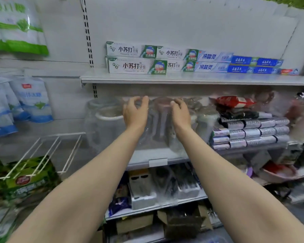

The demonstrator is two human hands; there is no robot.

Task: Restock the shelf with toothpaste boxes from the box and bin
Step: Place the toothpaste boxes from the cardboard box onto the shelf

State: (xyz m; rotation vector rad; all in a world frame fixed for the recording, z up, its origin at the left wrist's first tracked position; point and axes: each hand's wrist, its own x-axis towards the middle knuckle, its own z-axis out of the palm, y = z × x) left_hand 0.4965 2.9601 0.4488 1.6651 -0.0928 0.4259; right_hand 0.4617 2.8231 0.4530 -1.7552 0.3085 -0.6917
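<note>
Both hands, left hand point(135, 112) and right hand point(180, 114), grip loose and empty before blurred jars point(109, 120).

Both bare arms reach forward and up, nearly straight, drawing closer together toward the hands. The left hand point(136, 112) is raised with its back to the camera, thumb spread out to the right and fingers loosely bent at the top, holding nothing. The right hand point(180, 111) sits just beside it at the same height, fingers curled gently forward and also empty. The two hands are near each other but not touching.
</note>
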